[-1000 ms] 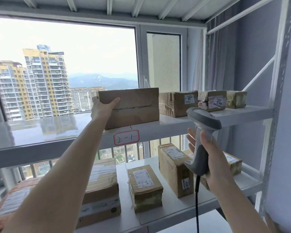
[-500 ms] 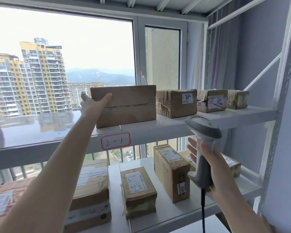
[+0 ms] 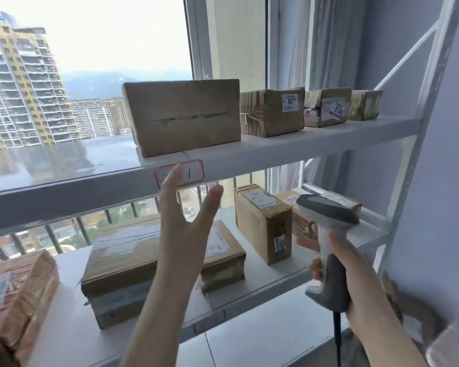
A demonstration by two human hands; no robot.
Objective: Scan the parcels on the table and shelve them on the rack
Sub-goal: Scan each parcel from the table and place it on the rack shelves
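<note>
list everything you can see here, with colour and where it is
rack: one, white metal, two shelves in view, against the window
upper-shelf parcels: four, brown cardboard, in a row from the middle to the right end
lower-shelf parcels: five visible, brown cardboard, one reddish at far left, one partly hidden at right
shelf tag: one, white with red border, on the upper shelf's front edge, partly hidden
scanner: one, grey and white, corded, in front of the lower shelf
window: one, behind the rack, tower blocks outside
curtain: one, pale, right of the window
left hand: open, raised before the shelf tag, holding nothing
right hand: grips the scanner's handle
</note>
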